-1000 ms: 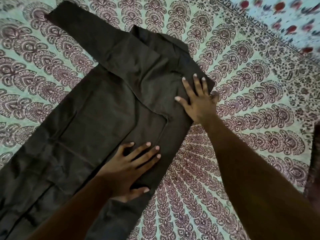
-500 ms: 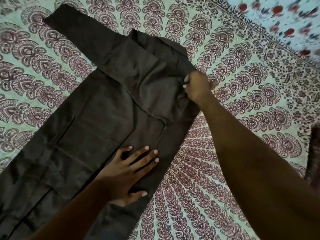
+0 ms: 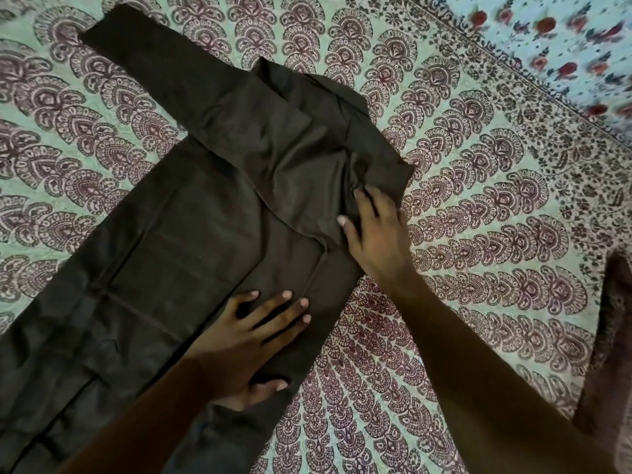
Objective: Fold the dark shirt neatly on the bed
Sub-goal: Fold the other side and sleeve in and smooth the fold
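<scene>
Dark shirt (image 3: 191,241) on bed (image 3: 478,206), both hands pressing

Both hands (left hand (image 3: 253,336), right hand (image 3: 374,234)) press dark shirt (image 3: 191,241).

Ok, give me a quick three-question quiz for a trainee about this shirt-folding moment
1. True or false: the left hand lies flat, fingers spread, on the dark shirt.
2. Multiple choice: where is the right hand? A) on the bare patterned bedsheet, B) on bunched fabric near the shirt's shoulder, C) lifted off the bed.
3. Fill in: one long sleeve lies stretched toward the upper ____ of the view.

Key: 1 true; 2 B; 3 left.
</scene>
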A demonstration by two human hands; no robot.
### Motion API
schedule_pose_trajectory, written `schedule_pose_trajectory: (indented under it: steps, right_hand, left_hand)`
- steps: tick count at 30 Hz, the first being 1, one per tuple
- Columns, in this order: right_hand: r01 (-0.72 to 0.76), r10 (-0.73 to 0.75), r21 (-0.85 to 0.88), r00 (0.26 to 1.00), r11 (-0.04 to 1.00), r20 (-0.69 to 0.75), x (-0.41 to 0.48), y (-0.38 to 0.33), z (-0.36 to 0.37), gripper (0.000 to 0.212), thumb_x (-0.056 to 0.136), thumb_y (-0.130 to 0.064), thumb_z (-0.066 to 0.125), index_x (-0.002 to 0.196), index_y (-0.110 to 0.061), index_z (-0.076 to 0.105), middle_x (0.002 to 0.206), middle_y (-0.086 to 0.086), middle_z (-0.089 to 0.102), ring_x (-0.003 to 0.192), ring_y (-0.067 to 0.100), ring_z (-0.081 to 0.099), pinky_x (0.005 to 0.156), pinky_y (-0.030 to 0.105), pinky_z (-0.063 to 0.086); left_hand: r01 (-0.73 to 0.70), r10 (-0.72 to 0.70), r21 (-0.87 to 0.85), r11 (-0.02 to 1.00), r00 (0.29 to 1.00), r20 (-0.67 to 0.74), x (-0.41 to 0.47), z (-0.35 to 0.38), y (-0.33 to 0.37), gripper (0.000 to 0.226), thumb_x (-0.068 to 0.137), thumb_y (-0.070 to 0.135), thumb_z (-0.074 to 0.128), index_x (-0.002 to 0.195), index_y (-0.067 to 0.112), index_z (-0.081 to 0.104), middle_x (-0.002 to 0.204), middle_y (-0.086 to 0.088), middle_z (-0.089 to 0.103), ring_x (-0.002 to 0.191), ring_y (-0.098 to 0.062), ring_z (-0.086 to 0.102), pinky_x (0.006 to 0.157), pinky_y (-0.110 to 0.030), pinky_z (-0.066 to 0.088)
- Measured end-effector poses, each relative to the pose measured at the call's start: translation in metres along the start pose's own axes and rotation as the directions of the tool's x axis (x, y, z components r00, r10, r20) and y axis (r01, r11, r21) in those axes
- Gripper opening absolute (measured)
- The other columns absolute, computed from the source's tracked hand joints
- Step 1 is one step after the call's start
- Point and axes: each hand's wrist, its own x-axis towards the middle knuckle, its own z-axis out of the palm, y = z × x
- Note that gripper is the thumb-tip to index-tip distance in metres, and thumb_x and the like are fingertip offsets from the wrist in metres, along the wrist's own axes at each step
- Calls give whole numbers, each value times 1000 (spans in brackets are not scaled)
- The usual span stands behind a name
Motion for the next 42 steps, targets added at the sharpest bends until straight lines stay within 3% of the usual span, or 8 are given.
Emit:
schedule_pose_trajectory:
  steps: [4,7,11,14,18,22,29,42]
  right_hand:
    - [-152,177,-143,966,978,186,15,31,8,75,99,-76,24,163,-40,8,174,-5,2,161,25,3,115,72,13]
    - [-269,287,-120,942,956,175,36,40,-2,78,98,-77,20,164,-38,6,174,-2,-1,160,35,-4,117,76,9]
    - [-210,220,-141,974,968,58,0,3,-2,76,105,-64,24,165,-20,13,174,7,1,161,29,-1,122,64,14]
    - [-44,67,-167,989,985,134,-55,-11,12,71,105,-59,28,164,-20,22,174,6,11,159,27,16,122,57,26]
    - [-163,182,-137,973,977,144,-72,-17,12,69,106,-59,23,165,-23,19,174,6,8,160,29,11,123,57,22]
    - [-149,156,-65,980,987,126,-116,-64,13,65,108,-52,29,165,-21,20,174,7,8,160,30,6,123,60,20]
    - [-253,255,-35,955,967,151,-252,-164,34,63,110,-47,32,164,-18,20,174,7,8,161,29,6,124,59,20]
    - [-190,191,-36,922,981,336,-426,-297,26,79,103,-63,35,166,-20,12,174,5,0,161,30,6,125,58,17]
  left_hand:
    - [5,-5,15,1000,1000,-13,0,1,0,98,84,75,50,164,20,29,173,-4,19,157,-27,27,111,-59,30]
    - [4,-4,24,1000,1000,-2,0,0,0,98,85,75,49,164,21,28,173,-4,20,157,-27,27,111,-58,31]
    - [7,-6,37,999,1000,-5,0,2,0,99,84,76,49,164,21,28,173,-3,19,158,-27,26,112,-58,29]
    - [2,-1,52,999,1000,-10,-4,4,1,99,87,76,46,165,21,23,174,-3,16,158,-27,24,111,-57,28]
    - [17,-16,74,997,1000,-10,-5,3,2,97,90,77,40,166,22,17,175,-2,10,161,-26,16,115,-57,24]
    - [-60,60,109,992,998,0,-21,1,5,87,97,68,37,165,16,21,175,-3,10,161,-28,15,120,-57,24]
    - [-197,184,120,973,977,110,-148,31,21,97,96,70,38,166,13,5,175,-7,-5,162,-23,-1,128,-54,12]
    - [-165,155,112,980,983,96,-260,54,24,97,96,78,33,167,16,7,176,-4,-2,162,-24,2,126,-62,14]
